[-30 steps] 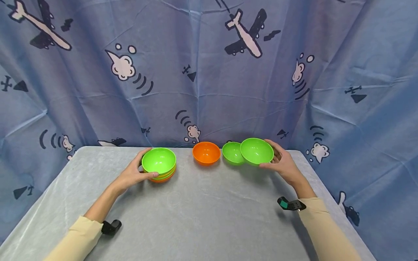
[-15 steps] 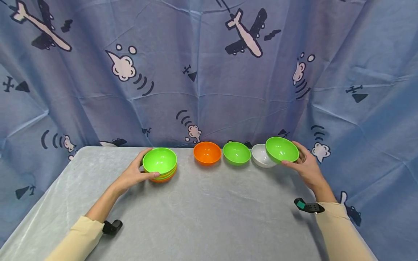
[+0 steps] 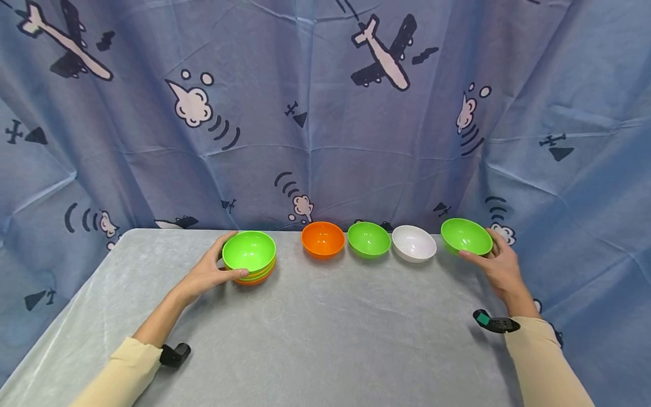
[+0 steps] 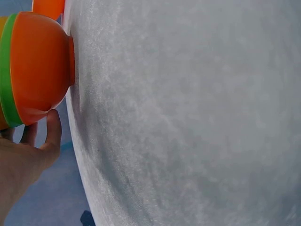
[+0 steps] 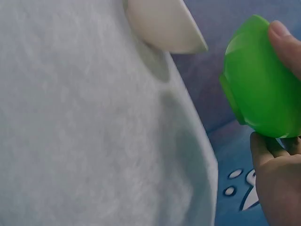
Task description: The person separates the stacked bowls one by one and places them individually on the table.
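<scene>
My left hand grips a stack of nested bowls at the left, its thumb at the near side. A green bowl tops the stack, and an orange bowl forms its bottom, standing on the table in the left wrist view. Over at the far right, my right hand holds another green bowl between thumb and fingers. The right wrist view shows this bowl raised off the cloth, slightly tilted. Just left of it stands a white bowl.
An orange bowl and a green bowl continue the row leftward from the white one along the table's back edge. Pale cloth covers the table. A blue patterned curtain hangs right behind it.
My right hand has carried its green bowl rightward, past the standing green bowl and the white bowl, uncovering both, and slightly lower at the end. The left hand stays on the stack.
</scene>
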Motion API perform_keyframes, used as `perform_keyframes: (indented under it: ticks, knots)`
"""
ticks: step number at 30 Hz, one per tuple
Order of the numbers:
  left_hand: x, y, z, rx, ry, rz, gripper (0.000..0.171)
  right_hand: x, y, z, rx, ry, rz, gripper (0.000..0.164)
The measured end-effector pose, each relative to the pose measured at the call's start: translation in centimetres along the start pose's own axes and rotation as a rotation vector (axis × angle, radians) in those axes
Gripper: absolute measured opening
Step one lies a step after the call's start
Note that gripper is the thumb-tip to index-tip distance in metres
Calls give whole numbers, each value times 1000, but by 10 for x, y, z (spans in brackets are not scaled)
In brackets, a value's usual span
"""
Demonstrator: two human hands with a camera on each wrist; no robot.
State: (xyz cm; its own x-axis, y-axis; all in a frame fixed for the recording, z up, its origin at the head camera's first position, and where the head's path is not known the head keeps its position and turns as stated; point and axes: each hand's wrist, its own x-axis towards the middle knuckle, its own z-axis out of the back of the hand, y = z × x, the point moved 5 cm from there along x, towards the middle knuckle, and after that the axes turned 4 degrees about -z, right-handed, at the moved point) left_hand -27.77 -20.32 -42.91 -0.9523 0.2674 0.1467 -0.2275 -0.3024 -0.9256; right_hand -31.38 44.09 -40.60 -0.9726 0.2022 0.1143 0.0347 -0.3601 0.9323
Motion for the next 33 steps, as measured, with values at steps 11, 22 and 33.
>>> perform_keyframes:
  ticks: [11,22,33]
  knots:
    - [-1,2,0,-3,3,13,104,6,-31,1,-74,-64,-122,108]
    - [1,1,1,3,7,9,104,10,-38,-5,-98,-24,-138,113]
    - [0,0,0,-8,2,7,102,10,-40,-4,-100,10,-132,112]
